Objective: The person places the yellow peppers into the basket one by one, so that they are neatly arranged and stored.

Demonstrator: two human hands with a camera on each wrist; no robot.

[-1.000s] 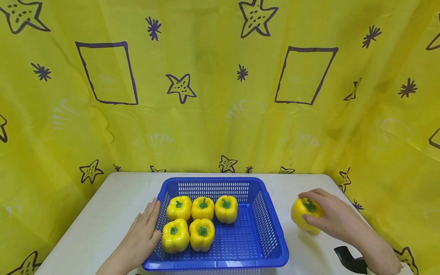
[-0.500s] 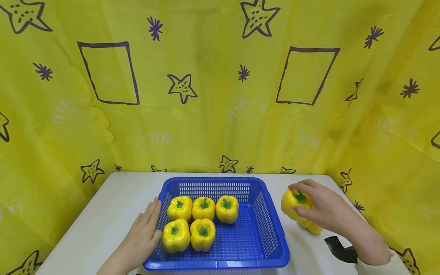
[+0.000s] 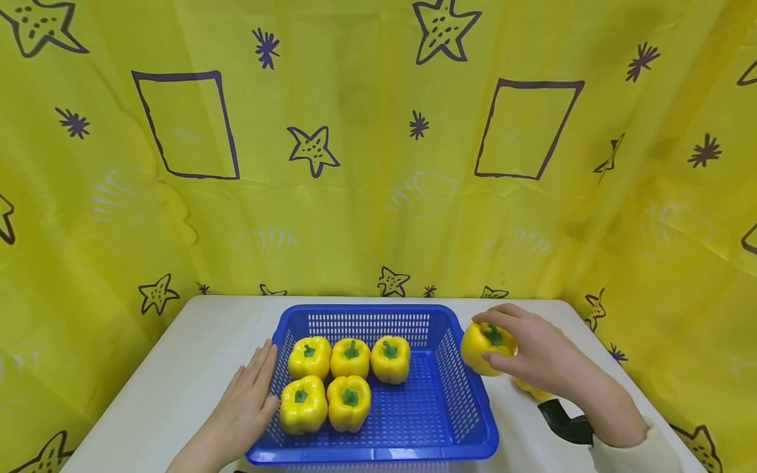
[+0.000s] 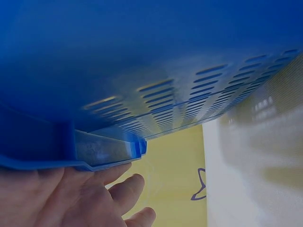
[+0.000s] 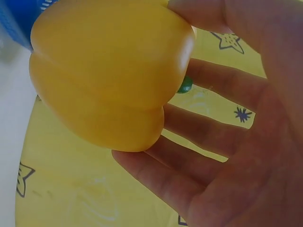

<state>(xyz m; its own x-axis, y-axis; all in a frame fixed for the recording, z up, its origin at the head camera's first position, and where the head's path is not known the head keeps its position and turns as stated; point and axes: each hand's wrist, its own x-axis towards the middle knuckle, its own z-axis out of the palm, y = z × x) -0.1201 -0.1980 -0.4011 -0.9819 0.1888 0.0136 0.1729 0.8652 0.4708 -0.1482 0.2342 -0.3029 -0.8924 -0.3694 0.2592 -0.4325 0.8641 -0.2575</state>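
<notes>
My right hand [image 3: 535, 345] grips a yellow bell pepper [image 3: 486, 348] with a green stem, thumb on one side and fingers on the other. In the head view that pepper overlaps the right rim of a blue plastic basket [image 3: 372, 454]; the right wrist view shows the bell pepper [image 5: 109, 75] large and close. Against the basket's left side lies my left hand [image 3: 239, 404], its fingers straight along the rim. From below, the left wrist view shows the fingers [image 4: 128, 193] at the basket's edge. Several yellow bell peppers [image 3: 349, 404] stand stem-up in the basket's left and middle.
Another yellow bell pepper [image 3: 534, 389] sits on the white table [image 3: 160, 394] right of the basket, mostly hidden behind my right hand. A dark strap [image 3: 564, 424] is at the right wrist. A yellow curtain [image 3: 367, 217] with starfish prints closes off the back and sides.
My right hand has carried its bell pepper leftward and up, from the right of the table to the basket's right rim, uncovering another pepper behind. The left hand has stayed in place.
</notes>
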